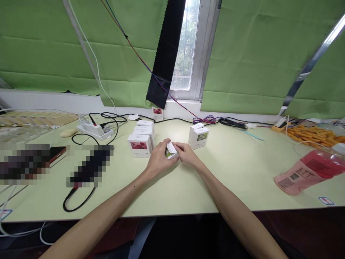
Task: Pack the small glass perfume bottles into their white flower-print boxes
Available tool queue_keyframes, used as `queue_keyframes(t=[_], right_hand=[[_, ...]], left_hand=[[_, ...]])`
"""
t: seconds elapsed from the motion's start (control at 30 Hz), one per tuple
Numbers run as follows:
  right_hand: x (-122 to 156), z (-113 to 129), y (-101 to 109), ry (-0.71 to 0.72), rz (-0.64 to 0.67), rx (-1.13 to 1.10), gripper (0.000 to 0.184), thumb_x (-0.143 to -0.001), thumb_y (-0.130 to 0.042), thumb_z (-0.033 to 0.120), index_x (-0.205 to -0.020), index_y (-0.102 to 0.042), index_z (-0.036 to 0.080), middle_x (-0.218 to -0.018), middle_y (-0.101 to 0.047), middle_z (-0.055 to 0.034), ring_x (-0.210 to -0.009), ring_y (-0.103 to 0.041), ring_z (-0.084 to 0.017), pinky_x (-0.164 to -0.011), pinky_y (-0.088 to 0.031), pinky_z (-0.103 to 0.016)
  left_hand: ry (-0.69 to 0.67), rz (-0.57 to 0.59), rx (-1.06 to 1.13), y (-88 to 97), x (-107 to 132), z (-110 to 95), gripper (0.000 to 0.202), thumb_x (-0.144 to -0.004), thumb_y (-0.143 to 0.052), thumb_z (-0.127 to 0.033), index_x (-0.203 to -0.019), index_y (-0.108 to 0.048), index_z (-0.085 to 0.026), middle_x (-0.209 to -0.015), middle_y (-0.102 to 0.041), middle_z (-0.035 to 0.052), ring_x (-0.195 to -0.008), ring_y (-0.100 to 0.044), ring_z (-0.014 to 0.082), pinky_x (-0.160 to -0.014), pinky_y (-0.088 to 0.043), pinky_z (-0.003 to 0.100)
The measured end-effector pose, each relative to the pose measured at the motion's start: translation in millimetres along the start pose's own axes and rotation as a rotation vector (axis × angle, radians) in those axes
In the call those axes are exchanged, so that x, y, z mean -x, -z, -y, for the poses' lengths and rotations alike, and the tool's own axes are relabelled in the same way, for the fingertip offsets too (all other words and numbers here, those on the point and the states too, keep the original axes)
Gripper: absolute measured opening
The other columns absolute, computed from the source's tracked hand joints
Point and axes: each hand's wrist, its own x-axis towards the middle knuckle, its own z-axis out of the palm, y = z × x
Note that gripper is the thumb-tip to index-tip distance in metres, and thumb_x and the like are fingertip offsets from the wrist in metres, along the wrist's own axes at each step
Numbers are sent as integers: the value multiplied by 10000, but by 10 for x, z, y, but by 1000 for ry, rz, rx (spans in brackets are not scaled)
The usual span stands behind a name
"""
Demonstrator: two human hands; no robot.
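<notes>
Between my hands is a small white box point(171, 151) with a green picture on its side, tilted over the table. My left hand point(159, 155) is wrapped round the box from the left. The fingers of my right hand point(186, 154) are pinched together at its right end, partly hidden, and seem to touch its edge. Left of my hands stands a row of white boxes with a red flower picture point(139, 145) on the front one. To the right are white boxes with a green picture point(198, 137), one behind the other.
A pink drink bottle point(302, 172) leans at the right, near orange pieces point(309, 135). A power strip point(95, 130) with black cables lies at the left. Another small box point(157, 113) stands by the window. Cable coils point(233, 122) lie along the back; the table's front edge is near my forearms.
</notes>
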Motion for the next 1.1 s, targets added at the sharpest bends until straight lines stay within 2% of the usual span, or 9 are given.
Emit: queue_keyframes(t=[0.13, 0.4, 0.63, 0.8, 0.87, 1.0, 1.1], right_hand=[[4, 8, 8, -22, 16, -15, 399, -934, -484, 328, -1190, -757, 190, -856, -722, -36, -660, -558, -130, -613, -471, -242], [6, 25, 27, -32, 48, -29, 399, -945, -513, 329, -1209, -753, 150, -858, -724, -56, -691, -564, -131, -619, -468, -231], [14, 61, 33, -46, 44, -34, 346, -937, -523, 294, -1125, -790, 180, -1118, -738, -82, -708, -569, -125, -596, -465, -228], [7, 50, 35, -86, 54, -11, 368, -941, -508, 273, -1168, -772, 154, -930, -744, -69, -617, -517, -101, -543, -426, -210], [10, 47, 37, -106, 66, -8, 367, -941, -500, 269, -1162, -773, 164, -945, -746, -65, -567, -484, -87, -496, -398, -206], [18, 47, 45, -123, 98, -20, 344, -932, -492, 247, -1089, -792, 193, -1096, -737, -52, -497, -424, -56, -431, -373, -208], [19, 44, 55, -132, 119, -6, 348, -928, -484, 234, -1090, -790, 194, -1041, -737, -37, -487, -418, -53, -430, -384, -202]], left_hand=[[-10, 5, -4, 0, -1, 1, 658, -728, -687, -412, -1334, -498, -236, -1184, -654, 96, -1039, -651, 283, -830, -531, 390], [-15, -5, 2, -11, -7, 16, 670, -718, -698, -403, -1335, -502, -232, -1171, -660, 87, -1010, -654, 267, -819, -528, 374], [-14, 6, 5, -13, -13, 23, 675, -718, -704, -416, -1334, -499, -233, -1180, -659, 93, -1019, -652, 274, -827, -527, 382], [-18, 23, -11, 0, -7, 1, 667, -732, -686, -423, -1342, -497, -228, -1165, -655, 96, -1013, -647, 274, -822, -521, 381], [-15, 35, -25, 5, -5, -5, 667, -736, -680, -428, -1344, -497, -227, -1151, -653, 95, -996, -647, 272, -812, -517, 378], [-12, 61, -42, 17, -1, -15, 654, -739, -672, -435, -1337, -505, -230, -1126, -651, 91, -972, -644, 273, -808, -512, 379], [-12, 75, -43, 23, -1, -21, 648, -735, -672, -432, -1329, -507, -232, -1114, -651, 86, -967, -643, 272, -809, -509, 377]])
